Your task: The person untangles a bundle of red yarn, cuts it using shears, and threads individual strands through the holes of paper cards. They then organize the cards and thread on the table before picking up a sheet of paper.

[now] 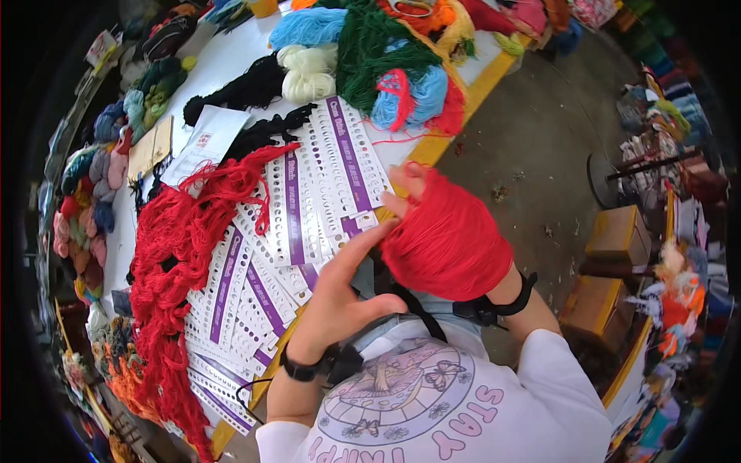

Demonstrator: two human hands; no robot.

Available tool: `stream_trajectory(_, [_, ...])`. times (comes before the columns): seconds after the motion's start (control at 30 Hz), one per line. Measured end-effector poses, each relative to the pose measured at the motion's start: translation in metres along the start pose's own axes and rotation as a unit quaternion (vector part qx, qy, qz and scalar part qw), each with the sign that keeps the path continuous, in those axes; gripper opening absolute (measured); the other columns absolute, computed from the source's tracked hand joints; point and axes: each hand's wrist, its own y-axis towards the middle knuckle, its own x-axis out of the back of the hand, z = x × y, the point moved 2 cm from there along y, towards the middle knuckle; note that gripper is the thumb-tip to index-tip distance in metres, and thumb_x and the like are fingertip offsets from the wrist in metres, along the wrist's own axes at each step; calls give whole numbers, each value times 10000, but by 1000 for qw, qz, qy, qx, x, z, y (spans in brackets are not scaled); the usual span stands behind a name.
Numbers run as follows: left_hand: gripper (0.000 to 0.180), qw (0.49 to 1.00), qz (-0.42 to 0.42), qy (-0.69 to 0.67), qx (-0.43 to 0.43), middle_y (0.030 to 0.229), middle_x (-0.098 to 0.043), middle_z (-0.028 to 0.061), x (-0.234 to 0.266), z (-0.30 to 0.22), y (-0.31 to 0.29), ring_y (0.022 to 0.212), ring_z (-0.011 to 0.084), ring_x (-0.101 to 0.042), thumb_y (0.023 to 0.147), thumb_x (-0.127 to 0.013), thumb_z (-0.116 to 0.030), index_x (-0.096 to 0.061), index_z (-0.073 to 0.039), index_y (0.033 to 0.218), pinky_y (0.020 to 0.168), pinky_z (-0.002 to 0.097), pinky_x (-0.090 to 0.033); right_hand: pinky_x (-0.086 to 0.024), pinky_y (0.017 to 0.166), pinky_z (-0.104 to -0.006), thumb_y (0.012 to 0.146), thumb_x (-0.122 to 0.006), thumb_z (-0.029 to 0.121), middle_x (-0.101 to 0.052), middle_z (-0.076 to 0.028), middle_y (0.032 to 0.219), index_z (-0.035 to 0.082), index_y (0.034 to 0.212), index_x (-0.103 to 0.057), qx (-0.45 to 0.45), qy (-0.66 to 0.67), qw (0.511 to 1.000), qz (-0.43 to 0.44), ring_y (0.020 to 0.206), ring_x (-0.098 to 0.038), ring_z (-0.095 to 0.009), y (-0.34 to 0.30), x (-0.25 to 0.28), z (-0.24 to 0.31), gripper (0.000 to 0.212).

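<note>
A white surface (231,58) stretches ahead and to the left of a person's left grip (340,289), its far end cut off by the frame. Farther left of that grip sprawls a tangled heap of loose red yarn (166,258), masking parts of the overlapping white-and-purple cards (309,193) fanned out between the two. Just right of the left grip, wound red yarn (451,239) swathes the right grip (409,184), hiding its palm and much of its fingers; whether it is clenched cannot be told. The left grip is open, thumb spread from fingers that reach the winding's edge; any strand at their tips is hard to make out.
</note>
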Motion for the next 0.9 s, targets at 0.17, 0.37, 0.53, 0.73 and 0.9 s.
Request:
stream_trajectory(0.17, [717, 948, 273, -143, 79, 1086, -593, 100, -28, 21, -16, 1026, 182, -539, 633, -808, -287, -481, 14, 1195, 885, 301, -413, -382, 971, -371, 778, -554, 169, -445, -157, 1277, 48, 1199, -489, 104, 5, 993, 54, 1212, -403, -314, -14, 8, 28, 442])
stream_trajectory(0.37, [479, 894, 321, -240, 202, 901, -640, 80, -42, -29, -45, 812, 182, -596, 617, -815, -169, -599, 42, 990, 747, 304, -451, -284, 1036, -295, 908, -456, 175, -311, -75, 1406, 42, 1328, -359, -42, 618, 780, 84, 1250, -359, -175, -64, -82, -13, 451])
stream_trajectory(0.53, [382, 871, 488, -47, -4, 990, -576, 136, -6, -52, -81, 951, 199, -522, 891, -443, -348, -611, -18, 986, 817, 316, -404, -284, 1028, -296, 917, -436, 186, -370, -82, 1379, 48, 1355, -329, -58, 651, 749, 114, 1246, -365, -166, -82, -103, -17, 472])
stream_trajectory(0.73, [329, 926, 284, -95, 230, 921, -611, 97, 30, -77, -108, 842, 187, -573, 699, -708, -154, -594, -21, 977, 770, 306, -447, -296, 1020, -301, 903, -453, 196, -387, -89, 1365, 42, 1336, -350, -27, 550, 833, 58, 1233, -382, -182, -43, -64, -65, 472])
stream_trajectory(0.9, [485, 894, 188, -176, 366, 903, -625, 77, 43, -53, -129, 807, 140, -583, 576, -832, -69, -581, -3, 985, 727, 277, -457, -306, 1013, -306, 891, -467, 205, -400, -96, 1353, 38, 1321, -367, 0, 449, 893, 41, 1223, -397, -195, -23, -27, -103, 472])
